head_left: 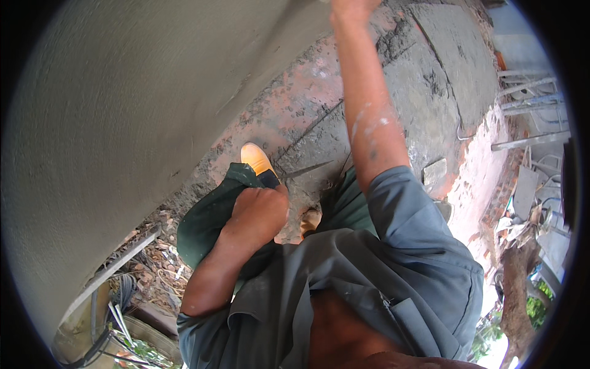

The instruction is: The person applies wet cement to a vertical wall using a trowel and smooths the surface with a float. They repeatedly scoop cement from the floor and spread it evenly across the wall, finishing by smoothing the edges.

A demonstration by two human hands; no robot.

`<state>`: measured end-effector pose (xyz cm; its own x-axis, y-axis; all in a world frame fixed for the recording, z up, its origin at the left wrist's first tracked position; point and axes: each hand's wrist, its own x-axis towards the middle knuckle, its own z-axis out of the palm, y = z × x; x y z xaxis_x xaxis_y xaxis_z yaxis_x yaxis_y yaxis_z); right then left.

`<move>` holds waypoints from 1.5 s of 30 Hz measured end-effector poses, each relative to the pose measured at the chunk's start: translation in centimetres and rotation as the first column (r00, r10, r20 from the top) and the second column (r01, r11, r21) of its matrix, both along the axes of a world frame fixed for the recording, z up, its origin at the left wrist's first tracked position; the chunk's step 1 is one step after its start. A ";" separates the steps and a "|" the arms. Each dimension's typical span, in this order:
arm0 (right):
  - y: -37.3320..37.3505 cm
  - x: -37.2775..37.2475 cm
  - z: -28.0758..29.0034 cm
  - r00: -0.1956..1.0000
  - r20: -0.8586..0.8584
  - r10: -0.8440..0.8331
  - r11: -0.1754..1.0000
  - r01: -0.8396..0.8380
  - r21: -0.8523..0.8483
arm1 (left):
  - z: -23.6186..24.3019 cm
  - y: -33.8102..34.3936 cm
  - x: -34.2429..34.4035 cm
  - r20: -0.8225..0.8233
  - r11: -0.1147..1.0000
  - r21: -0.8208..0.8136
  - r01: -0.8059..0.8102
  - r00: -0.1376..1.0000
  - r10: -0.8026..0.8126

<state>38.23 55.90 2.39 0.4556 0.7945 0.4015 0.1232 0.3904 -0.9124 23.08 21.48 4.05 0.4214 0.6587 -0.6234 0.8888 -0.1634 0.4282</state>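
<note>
My left hand is closed in a fist in front of my left knee, by the dark green trouser leg. A thin, dark, pointed strip shows just beyond the fist; I cannot tell whether the hand holds it. My right arm stretches far forward, and my right hand is at the top edge of the picture beside the wall. Its fingers look closed, but the frame cuts off whatever they grip. Smooth grey wet-looking plaster covers the wall on my left. An orange-and-black shoe stands below my knee.
Grey mortar smears and reddish patches cover the ground. Rubble and a long pale strip lie at the wall's lower left, near a bucket-like container. Metal frames and a tree trunk stand on the right.
</note>
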 end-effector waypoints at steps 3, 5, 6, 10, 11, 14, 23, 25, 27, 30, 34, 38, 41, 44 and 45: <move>2.5 1.2 -3.6 0.994 0.065 -0.087 0.995 0.090 -0.042 | 0.7 -1.2 0.2 -0.016 1.000 0.027 -0.003 1.000 0.003; 3.2 1.4 -6.4 0.997 0.015 -0.076 0.987 0.077 -0.140 | 1.2 -1.9 0.4 -0.001 0.998 0.058 -0.023 1.000 0.023; 3.1 1.4 -8.0 0.997 -0.024 -0.075 0.981 0.069 -0.182 | 1.5 -2.3 0.5 -0.012 0.997 0.069 -0.014 1.000 0.015; 0.8 0.5 -12.1 0.954 -0.298 -0.026 0.893 -0.112 -0.436 | 2.1 -3.3 0.6 -0.062 0.998 0.021 -0.051 0.997 0.052; -0.3 -0.2 -12.3 0.927 -0.375 -0.010 0.865 -0.179 -0.468 | 2.4 -3.6 0.3 -0.066 0.997 0.037 -0.070 0.995 0.073; -3.7 -3.1 -10.6 0.806 -0.582 -0.109 0.672 -0.372 -0.640 | 4.4 -5.3 -1.0 -0.164 0.992 0.071 -0.104 0.980 0.114; -4.1 -5.2 4.4 0.973 -0.221 0.064 0.995 -0.080 -0.065 | 3.6 -5.9 -3.8 -0.174 0.991 0.063 -0.117 0.977 0.126; -5.2 -5.9 4.5 0.996 -0.089 -0.023 0.998 0.018 -0.065 | 0.6 -5.5 -3.7 -0.117 0.997 0.049 -0.067 0.991 0.072; -7.2 -7.5 3.1 0.998 -0.044 -0.038 0.999 0.037 -0.026 | -2.2 -5.4 -3.8 -0.065 0.999 0.046 -0.029 0.997 0.032; -10.8 -9.9 -1.5 0.996 -0.032 -0.088 0.996 0.088 -0.019 | -5.4 -6.3 -5.1 -0.063 1.000 -0.010 0.030 0.998 -0.030; -15.0 -11.7 -9.3 0.952 -0.290 0.094 0.886 -0.213 -0.411 | -8.5 -8.1 -8.3 -0.073 0.990 -0.082 0.116 0.990 -0.122; -17.5 -14.2 -16.2 0.920 -0.384 -0.078 0.744 -0.202 -0.637 | -10.4 -9.4 -10.5 -0.078 0.981 -0.147 0.124 0.988 -0.136; -19.9 -16.2 -19.9 0.888 -0.451 -0.092 0.657 -0.286 -0.697 | -10.9 -10.2 -11.6 -0.054 0.978 -0.145 0.147 0.986 -0.156; -23.4 -18.6 -22.4 0.795 -0.597 -0.108 0.543 -0.456 -0.706 | -11.2 -11.3 -12.9 -0.060 0.966 -0.159 0.206 0.974 -0.217; -24.4 -19.4 -22.8 0.763 -0.629 -0.148 0.502 -0.490 -0.713 | -11.3 -11.6 -13.2 -0.043 0.966 -0.152 0.207 0.976 -0.216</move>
